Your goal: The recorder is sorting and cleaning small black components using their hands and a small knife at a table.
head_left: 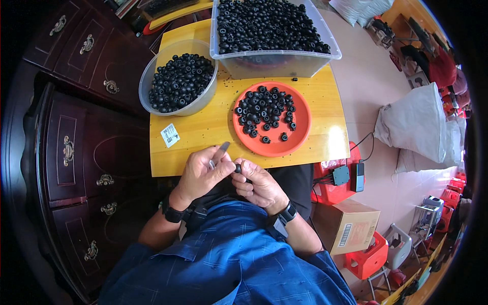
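Observation:
My left hand (199,175) is closed around a small knife (222,149), its grey blade pointing up and away between thumb and fingers. Close beside it, my right hand (262,187) pinches a small round black plastic part (237,168) between thumb and fingertips. Both hands meet just off the table's near edge, above my lap. Beyond them an orange-red round plate (272,148) carries many loose black ring-shaped parts (263,108).
On the yellow table (203,133), a clear round tub (147,99) and a big translucent bin (284,68) hold heaps of black parts. A white label (170,135) lies left. Dark drawers (66,183) flank my left; a red stool (330,189) and cardboard box (354,223) stand right.

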